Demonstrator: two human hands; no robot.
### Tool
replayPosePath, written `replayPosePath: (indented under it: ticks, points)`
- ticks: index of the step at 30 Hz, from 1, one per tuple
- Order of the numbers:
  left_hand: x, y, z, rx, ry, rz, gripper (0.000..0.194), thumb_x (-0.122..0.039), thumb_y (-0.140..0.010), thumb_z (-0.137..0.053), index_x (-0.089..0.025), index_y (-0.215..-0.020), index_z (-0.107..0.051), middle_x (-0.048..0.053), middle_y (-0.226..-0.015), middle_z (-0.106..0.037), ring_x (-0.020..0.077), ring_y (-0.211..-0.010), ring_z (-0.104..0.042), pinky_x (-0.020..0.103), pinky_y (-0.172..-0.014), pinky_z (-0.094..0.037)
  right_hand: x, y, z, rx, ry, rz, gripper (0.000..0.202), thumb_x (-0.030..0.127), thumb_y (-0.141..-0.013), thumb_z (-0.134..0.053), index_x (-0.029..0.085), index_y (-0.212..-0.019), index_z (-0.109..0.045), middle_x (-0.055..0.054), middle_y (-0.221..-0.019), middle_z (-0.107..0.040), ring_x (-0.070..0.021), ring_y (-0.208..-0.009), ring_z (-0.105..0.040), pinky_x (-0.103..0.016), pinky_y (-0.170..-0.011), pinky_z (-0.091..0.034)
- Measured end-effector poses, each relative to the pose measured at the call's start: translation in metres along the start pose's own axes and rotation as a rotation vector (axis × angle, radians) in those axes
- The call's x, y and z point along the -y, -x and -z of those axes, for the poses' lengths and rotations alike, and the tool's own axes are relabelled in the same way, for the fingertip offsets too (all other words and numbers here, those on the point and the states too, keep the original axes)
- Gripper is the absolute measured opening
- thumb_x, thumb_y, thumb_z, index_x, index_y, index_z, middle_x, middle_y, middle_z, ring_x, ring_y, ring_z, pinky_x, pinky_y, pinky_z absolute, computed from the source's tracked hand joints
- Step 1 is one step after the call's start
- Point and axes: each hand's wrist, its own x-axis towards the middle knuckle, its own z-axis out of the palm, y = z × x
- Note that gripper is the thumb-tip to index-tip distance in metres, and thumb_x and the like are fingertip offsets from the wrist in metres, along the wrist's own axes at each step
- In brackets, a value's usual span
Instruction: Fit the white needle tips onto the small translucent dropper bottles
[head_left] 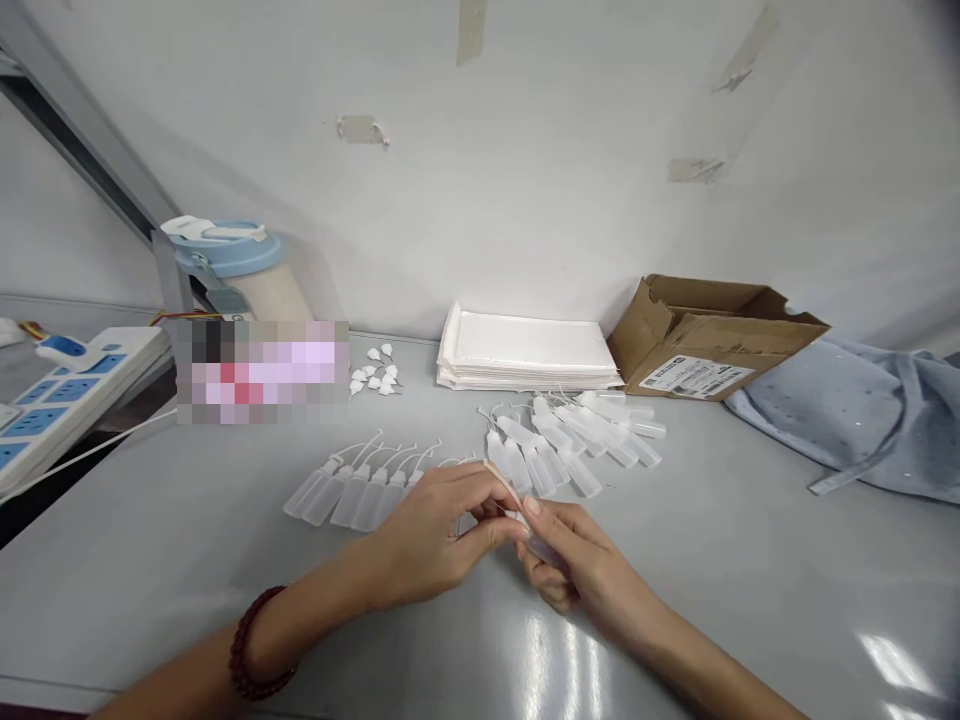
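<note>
Just above the table, my right hand [574, 560] is closed around a small translucent squeeze bottle [549, 553], mostly hidden by the fingers. My left hand [454, 525] pinches the white cap [516, 516] at the bottle's neck, its fingertips meeting my right thumb. How the cap sits on the neck is hard to make out. Behind my left hand lies a row of similar bottles [324, 497] with thin cap straps, partly covered by that hand. Beyond my right hand more such bottles [581, 475] lie in a loose heap.
Several small white tips [373, 372] are scattered at the back left. A stack of white padded envelopes [525, 345] stands by the wall, beside an open cardboard box [720, 345]. Blue-grey cloth [862, 420] lies right; a power strip [67, 400] and a large tumbler [247, 260] stand left.
</note>
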Motion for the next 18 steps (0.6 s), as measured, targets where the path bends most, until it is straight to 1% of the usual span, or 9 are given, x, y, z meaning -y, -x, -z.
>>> replayPosePath:
  ticks: [4, 7, 10, 12, 14, 16, 18]
  points:
    - [-0.0040, -0.0023, -0.0001, -0.034, 0.016, 0.081, 0.009, -0.021, -0.084, -0.057, -0.015, -0.080, -0.063, 0.001, -0.076, -0.063, 0.0106, -0.069, -0.057, 0.021, -0.065, -0.047, 0.0021, 0.0019, -0.0003, -0.099, 0.265, 0.197, 0.040, 0.053, -0.089, -0.045, 0.018, -0.069, -0.044, 0.006, -0.057, -0.029, -0.0076, -0.051, -0.025, -0.023, -0.047, -0.020]
    - [-0.0057, -0.0037, 0.0003, -0.027, 0.070, 0.144, 0.012, -0.024, -0.085, -0.055, -0.016, -0.080, -0.061, 0.000, -0.076, -0.062, 0.0100, -0.067, -0.057, 0.021, -0.064, -0.047, -0.0007, 0.0028, 0.0007, -0.153, 0.417, 0.259, 0.039, 0.051, -0.091, -0.041, 0.018, -0.071, -0.044, 0.005, -0.061, -0.030, -0.0090, -0.056, -0.027, -0.024, -0.051, -0.022]
    - [-0.0068, -0.0043, 0.0024, 0.037, 0.109, 0.195, 0.013, -0.026, -0.086, -0.053, -0.016, -0.081, -0.059, -0.001, -0.074, -0.062, 0.0094, -0.065, -0.056, 0.020, -0.062, -0.046, -0.0042, 0.0030, 0.0008, -0.169, 0.506, 0.301, 0.040, 0.050, -0.093, -0.037, 0.019, -0.070, -0.042, 0.005, -0.061, -0.032, -0.0094, -0.056, -0.029, -0.025, -0.052, -0.023]
    - [-0.0069, -0.0040, 0.0041, 0.107, 0.061, 0.193, 0.016, -0.026, -0.087, -0.051, -0.016, -0.077, -0.057, -0.002, -0.068, -0.059, 0.0086, -0.060, -0.053, 0.020, -0.059, -0.043, -0.0047, 0.0032, -0.0003, -0.169, 0.503, 0.306, 0.041, 0.050, -0.093, -0.037, 0.019, -0.068, -0.041, 0.005, -0.059, -0.031, -0.0093, -0.055, -0.029, -0.025, -0.051, -0.023]
    - [-0.0066, -0.0033, 0.0051, 0.168, -0.023, 0.168, 0.024, -0.027, -0.089, -0.046, -0.015, -0.070, -0.055, -0.004, -0.059, -0.054, 0.0078, -0.055, -0.047, 0.020, -0.053, -0.037, -0.0033, 0.0032, -0.0019, -0.153, 0.435, 0.287, 0.042, 0.051, -0.092, -0.037, 0.019, -0.065, -0.040, 0.005, -0.058, -0.029, -0.0088, -0.053, -0.027, -0.025, -0.050, -0.021]
    - [-0.0062, -0.0025, 0.0049, 0.189, -0.094, 0.128, 0.030, -0.028, -0.091, -0.043, -0.015, -0.066, -0.053, -0.004, -0.055, -0.050, 0.0079, -0.052, -0.043, 0.021, -0.051, -0.032, -0.0011, 0.0029, -0.0032, -0.113, 0.322, 0.227, 0.044, 0.054, -0.091, -0.039, 0.019, -0.064, -0.039, 0.006, -0.058, -0.028, -0.0079, -0.051, -0.024, -0.025, -0.048, -0.019]
    - [-0.0060, -0.0018, 0.0040, 0.186, -0.145, 0.083, 0.031, -0.029, -0.092, -0.041, -0.015, -0.067, -0.054, -0.004, -0.056, -0.048, 0.0084, -0.053, -0.042, 0.022, -0.052, -0.031, 0.0006, 0.0019, -0.0032, -0.071, 0.196, 0.125, 0.048, 0.059, -0.088, -0.039, 0.019, -0.063, -0.040, 0.007, -0.054, -0.027, -0.0067, -0.047, -0.019, -0.024, -0.045, -0.016]
